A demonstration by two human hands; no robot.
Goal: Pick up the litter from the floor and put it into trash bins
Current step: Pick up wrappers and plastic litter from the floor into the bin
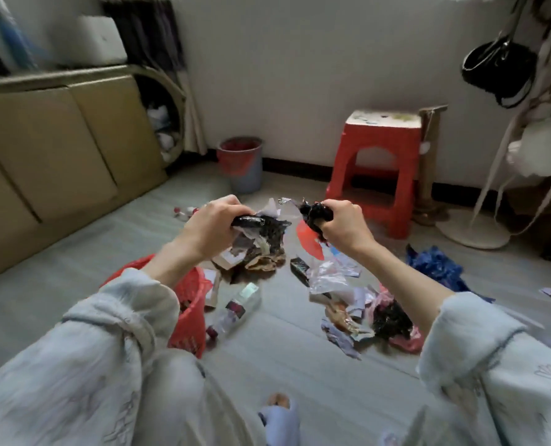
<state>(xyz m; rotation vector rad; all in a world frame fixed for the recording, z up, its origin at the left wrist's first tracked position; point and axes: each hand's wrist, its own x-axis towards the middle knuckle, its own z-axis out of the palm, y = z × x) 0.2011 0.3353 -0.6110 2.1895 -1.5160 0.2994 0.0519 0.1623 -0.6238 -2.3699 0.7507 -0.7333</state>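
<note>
Litter (261, 243) in both fists, above a strewn bedroom floor (299, 365): my left hand (214, 220) is curled tight round a bunch of black plastic and paper scraps, and my right hand (341, 222) is clenched on a smaller wad of black plastic (314, 212), the two held up and a little apart over the mess.

Below my left forearm stands the red mesh basket (188, 317), near at hand; a second bin, the grey pail with a red liner (240, 162), stands well off by the wall, beside the red stool (377, 165).

By my judgement the step in hand is the drop. Done well, I would swing the left bunch over the basket's mouth before loosening my fingers, since loose paper hangs from it and could shed on the way, then follow with the right wad.

Count, as far as the blur allows: two bins; two handfuls held; one clear plastic bottle (235, 309) lying just beside the basket; one blue crumpled bag (436, 268) to the right; one heap of wrappers and black plastic (370, 313) under my right forearm; one clear bag (327, 275) between the heaps. Smaller scraps lie farther out, too blurred to number.
</note>
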